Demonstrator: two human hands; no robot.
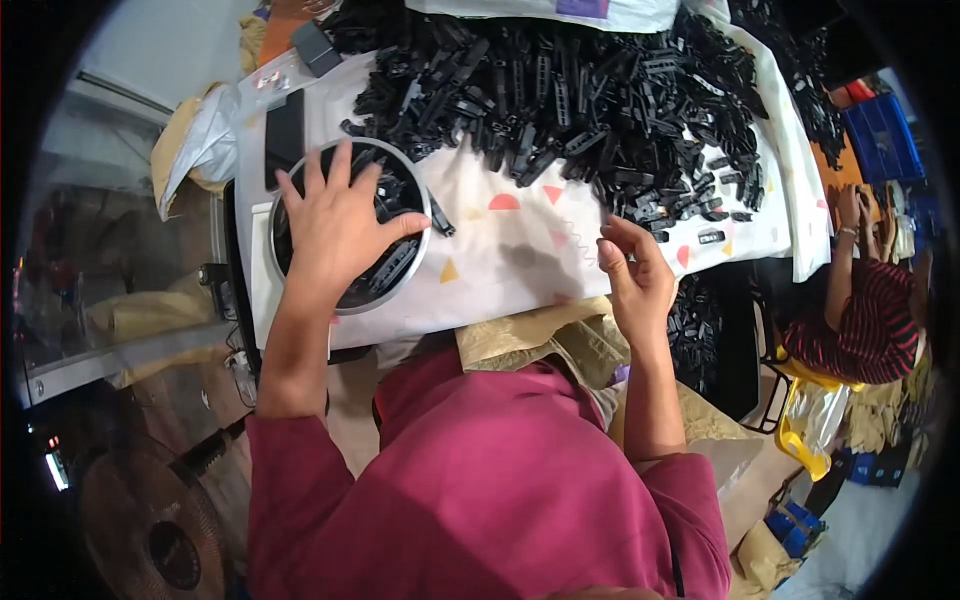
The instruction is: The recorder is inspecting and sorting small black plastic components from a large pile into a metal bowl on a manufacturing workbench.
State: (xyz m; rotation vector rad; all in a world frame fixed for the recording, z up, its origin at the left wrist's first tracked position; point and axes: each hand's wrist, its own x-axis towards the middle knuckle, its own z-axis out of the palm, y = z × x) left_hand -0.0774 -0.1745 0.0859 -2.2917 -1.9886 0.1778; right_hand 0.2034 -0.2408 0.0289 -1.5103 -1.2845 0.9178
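My left hand (335, 225) is spread flat over a round bucket with a pale rim (420, 262), its fingers apart and nothing gripped. Long black plastic parts (385, 270) fill the bucket under and beside the palm. To the right, my right hand (638, 275) hovers at the near edge of a big heap of black plastic parts (540, 90). Its fingers curl toward the thumb in a pinch; whatever lies between the tips is too small or hidden to make out. A single black part (441, 213) leans against the bucket's right side.
A patterned white cloth (480, 270) covers the table. Behind the bucket lies a dark flat phone-like slab (284, 140). A black crate of parts (715, 340) stands below the table's right side. Another person (860, 310) in a striped top works at the far right. A fan (160, 530) stands lower left.
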